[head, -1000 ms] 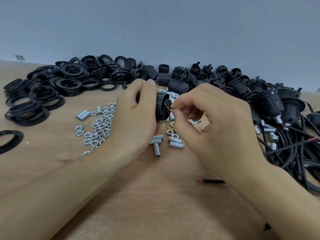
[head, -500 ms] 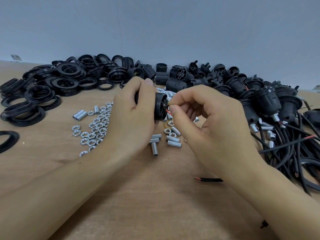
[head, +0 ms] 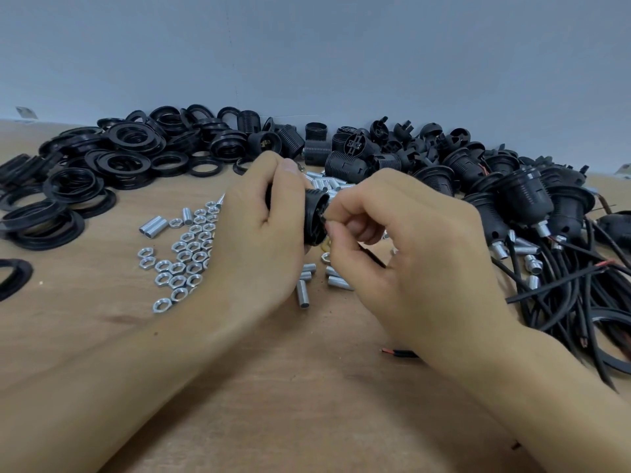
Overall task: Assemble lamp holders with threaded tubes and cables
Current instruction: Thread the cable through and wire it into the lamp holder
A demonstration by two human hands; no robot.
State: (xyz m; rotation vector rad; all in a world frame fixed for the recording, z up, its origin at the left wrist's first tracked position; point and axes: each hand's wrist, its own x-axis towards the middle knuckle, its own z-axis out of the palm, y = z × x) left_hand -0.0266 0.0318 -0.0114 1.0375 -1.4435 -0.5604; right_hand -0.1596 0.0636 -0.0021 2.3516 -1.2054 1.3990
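From the head cam I see the left hand [head: 259, 233] wrapped round a black lamp holder [head: 316, 216], held above the wooden table [head: 102, 336] at centre; most of the holder's body is hidden behind the fingers, only its end face shows. Right hand [head: 409, 254] has fingers curled tight at that face, pinching sth small and dark, prob. the cable [head: 372, 256] end, but the contact pt is blurred and I can't tell what exactly it grips. A short black stretch of cable shows under the right palm; its far end w/ red tip pokes out near the right wrist. Loose nuts [head: 181, 257] lie left of the left hand, partly covered by it. Threaded tubes [head: 302, 295] lie between and below the hands. Black rings [head: 112, 158] pile far left, cut off at the edge. Finished holders w/ cables [head: 526, 199] sit right, tangled.
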